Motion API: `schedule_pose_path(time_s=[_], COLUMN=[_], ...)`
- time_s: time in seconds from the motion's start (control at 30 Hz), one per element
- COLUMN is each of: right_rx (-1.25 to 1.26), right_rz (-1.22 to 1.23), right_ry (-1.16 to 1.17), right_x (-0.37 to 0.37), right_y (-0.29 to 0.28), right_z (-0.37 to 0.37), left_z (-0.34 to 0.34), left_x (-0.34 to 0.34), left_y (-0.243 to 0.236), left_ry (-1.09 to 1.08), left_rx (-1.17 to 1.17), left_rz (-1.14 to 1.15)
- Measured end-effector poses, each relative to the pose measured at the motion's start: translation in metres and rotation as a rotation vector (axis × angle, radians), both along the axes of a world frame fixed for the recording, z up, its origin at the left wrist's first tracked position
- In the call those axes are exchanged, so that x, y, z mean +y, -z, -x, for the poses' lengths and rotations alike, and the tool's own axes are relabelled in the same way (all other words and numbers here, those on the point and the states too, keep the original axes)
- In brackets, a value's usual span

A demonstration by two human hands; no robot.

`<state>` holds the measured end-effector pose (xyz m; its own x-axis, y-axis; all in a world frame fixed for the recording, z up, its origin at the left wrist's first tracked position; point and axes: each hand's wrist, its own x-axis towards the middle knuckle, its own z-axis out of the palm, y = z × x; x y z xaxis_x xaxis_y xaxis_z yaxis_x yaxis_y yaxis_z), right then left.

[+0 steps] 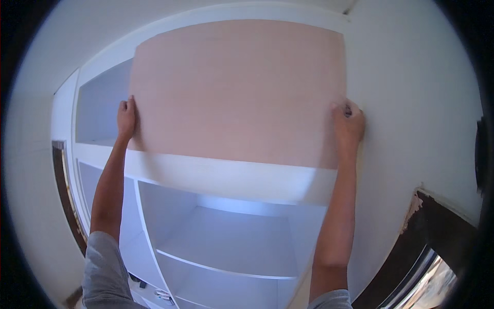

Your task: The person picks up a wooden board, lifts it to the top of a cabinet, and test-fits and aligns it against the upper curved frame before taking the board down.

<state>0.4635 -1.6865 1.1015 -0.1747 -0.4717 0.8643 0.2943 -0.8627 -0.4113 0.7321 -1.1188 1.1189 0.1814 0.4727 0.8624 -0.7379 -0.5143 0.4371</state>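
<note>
A large pinkish-tan board (236, 92) covers most of the upper opening of a white built-in cabinet (226, 177). My left hand (126, 119) grips the board's left edge, its thumb lying along the edge and the other fingers mostly hidden behind it. At the right edge, my right hand (351, 123) is closed with its fingertips pinched against the board, close to the side wall. A small dark spot shows between those fingers; whether it is an object or a shadow I cannot tell. Both arms are raised and reach up.
Left of the board, part of the upper compartment (103, 103) stays uncovered. Below are white shelves (231, 242), with small items low on the left. A white wall (411, 92) adjoins on the right, above a dark-framed window (406, 242). Another dark frame (67, 190) stands at far left.
</note>
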Motion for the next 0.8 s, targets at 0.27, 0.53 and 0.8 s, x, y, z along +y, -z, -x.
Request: schedule_pose_path(time_s=[0.27,0.53,0.8], right_rx=[-0.026,0.0,-0.111], right_rz=[0.024,0.031,0.023], right_ry=[-0.082,-0.029,0.053], right_x=[0.042,0.026,0.033], right_y=[0.0,-0.006,-0.003], right_z=[-0.007,-0.025,-0.035], left_z=[0.022,0.039,0.045], left_x=[0.045,0.024,0.025], left_y=[0.013,0.006,0.0], left_ry=[0.022,-0.244,-0.428], left_rx=[0.02,0.15,-0.047], left_rz=[-0.008,-0.015,0.046])
